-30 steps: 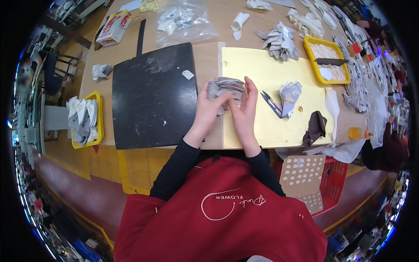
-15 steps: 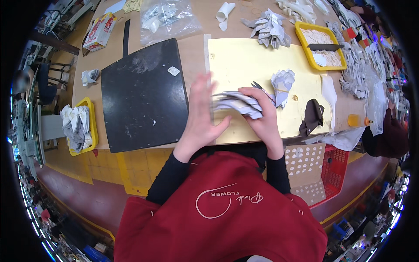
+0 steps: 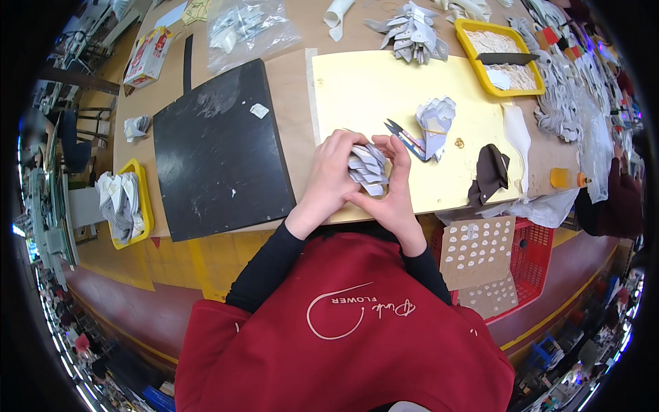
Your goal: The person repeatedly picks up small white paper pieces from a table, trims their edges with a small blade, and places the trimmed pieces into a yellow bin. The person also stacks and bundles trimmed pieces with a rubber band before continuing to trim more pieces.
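Between both hands, over the front of the yellow board [image 3: 357,89], is a stack of light grey cut pieces [image 3: 368,168], fabric or leather by their look. My left hand [image 3: 329,172] wraps the stack's left side. My right hand [image 3: 395,185] curves round its right side, thumb below and fingers above. Just right of my hands lie snips [image 3: 406,139] with dark blades, partly under a grey bundle [image 3: 435,127] held by a rubber band. Some loose rubber bands [image 3: 459,143] rest beside that bundle.
Left of my hands lies a thick black mat [image 3: 220,151]. A yellow tray [image 3: 143,199] of grey pieces stands far left; another yellow tray [image 3: 491,86] stands back right. Dark folded pieces [image 3: 491,175] and an orange bottle [image 3: 566,178] are at right. Below the edge stands a red crate [image 3: 532,261].
My left hand, raised and spread before, has come down and closed on the stack. The stack has turned from lying sideways to more upright. The view has shifted slightly.
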`<state>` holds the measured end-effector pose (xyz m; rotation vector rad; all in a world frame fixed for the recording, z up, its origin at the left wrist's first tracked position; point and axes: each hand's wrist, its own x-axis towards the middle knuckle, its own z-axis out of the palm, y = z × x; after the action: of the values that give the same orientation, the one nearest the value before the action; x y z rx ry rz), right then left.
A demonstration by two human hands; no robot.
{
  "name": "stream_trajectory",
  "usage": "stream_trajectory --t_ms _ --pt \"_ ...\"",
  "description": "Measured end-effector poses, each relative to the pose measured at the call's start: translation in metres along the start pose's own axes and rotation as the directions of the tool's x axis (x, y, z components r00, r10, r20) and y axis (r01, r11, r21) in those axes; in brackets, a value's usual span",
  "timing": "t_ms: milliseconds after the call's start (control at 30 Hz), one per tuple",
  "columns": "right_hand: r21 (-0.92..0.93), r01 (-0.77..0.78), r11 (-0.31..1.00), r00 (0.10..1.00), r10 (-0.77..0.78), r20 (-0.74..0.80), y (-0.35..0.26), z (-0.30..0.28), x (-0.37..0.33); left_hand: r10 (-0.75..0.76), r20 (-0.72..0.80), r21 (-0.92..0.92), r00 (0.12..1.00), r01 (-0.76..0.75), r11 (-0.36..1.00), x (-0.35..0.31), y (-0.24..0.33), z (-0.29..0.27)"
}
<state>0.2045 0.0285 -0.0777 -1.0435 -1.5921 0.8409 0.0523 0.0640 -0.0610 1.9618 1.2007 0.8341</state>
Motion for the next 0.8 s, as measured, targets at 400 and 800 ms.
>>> stream_trajectory --t_ms 400,800 --pt "0.328 -0.039 0.944 0.870 0.193 -0.453 -0.004 0.012 0.028 -0.123 -0.146 0.055 0.982 0.132 0.990 -0.002 0.000 -0.004" --pt "0.673 -0.231 0.703 0.962 0.269 0.050 -0.008 0.036 0.027 -0.176 -0.152 0.096 0.973 0.191 0.977 0.003 0.001 -0.025"
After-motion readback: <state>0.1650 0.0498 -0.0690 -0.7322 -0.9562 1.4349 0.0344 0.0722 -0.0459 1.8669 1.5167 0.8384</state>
